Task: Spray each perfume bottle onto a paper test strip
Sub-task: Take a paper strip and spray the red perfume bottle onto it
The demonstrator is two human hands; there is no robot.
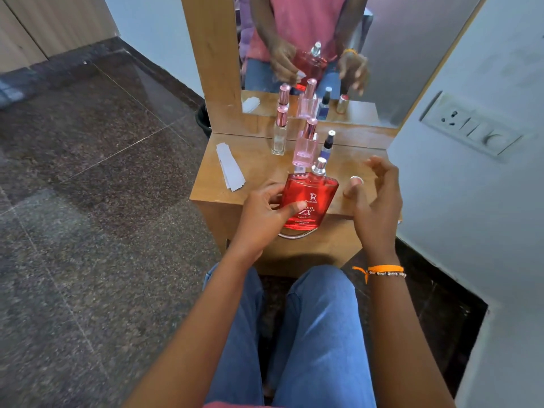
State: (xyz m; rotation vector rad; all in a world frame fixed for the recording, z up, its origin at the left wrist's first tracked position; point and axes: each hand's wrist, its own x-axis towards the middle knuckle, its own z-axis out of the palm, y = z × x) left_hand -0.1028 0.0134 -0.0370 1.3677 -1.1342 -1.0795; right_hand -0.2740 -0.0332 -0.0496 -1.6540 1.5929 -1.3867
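My left hand (265,210) grips a large red perfume bottle (312,198) by its left side, thumb across the label, holding it upright above the front edge of the wooden dresser top (256,172). Its silver spray nozzle is uncovered. My right hand (374,195) hovers just right of the bottle with fingers spread and relaxed, holding nothing. A round silver cap (356,180) lies on the top near my right fingers. Several white paper test strips (231,166) lie in a stack at the left of the top.
Behind the red bottle stand a pink bottle (306,148), a tall clear bottle (279,134) with a rose-gold cap, and a small dark bottle (328,142). A mirror (382,69) rises behind them. A wall with a socket plate (471,125) stands close on the right.
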